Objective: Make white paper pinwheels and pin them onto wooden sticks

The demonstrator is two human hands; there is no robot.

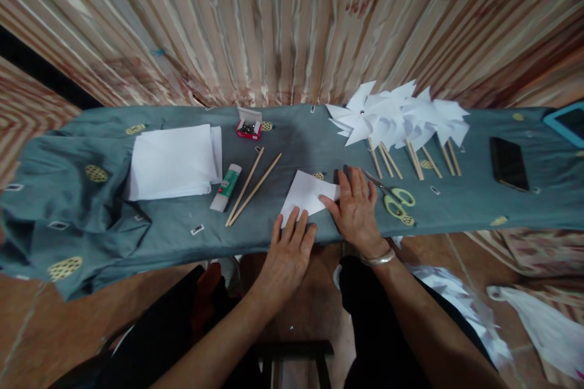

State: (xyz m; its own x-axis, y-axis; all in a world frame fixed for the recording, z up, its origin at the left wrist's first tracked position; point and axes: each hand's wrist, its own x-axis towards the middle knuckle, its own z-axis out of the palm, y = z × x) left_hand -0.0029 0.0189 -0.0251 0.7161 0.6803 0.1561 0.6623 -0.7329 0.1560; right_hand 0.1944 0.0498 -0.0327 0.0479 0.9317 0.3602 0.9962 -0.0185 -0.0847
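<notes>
A white sheet of paper (305, 193), its outline pointed at the top, lies flat near the front edge of the cloth-covered table. My left hand (292, 249) rests with spread, outstretched fingers on its lower edge. On its right side lies my right hand (356, 203), fingers extended and thumb on the paper; a bracelet circles that wrist. Just right of this hand are scissors (398, 197) with light green handles. Two wooden sticks (255, 188) and a green-and-white glue stick (227, 187) lie left of the paper.
A stack of white paper (171, 161) lies at the left. Behind stands a small open red box (249, 127) of dark metal pieces. Several white paper pinwheels (396, 112) on sticks lie back right, then a black phone (509, 163). A patterned curtain (292, 24) hangs behind the table.
</notes>
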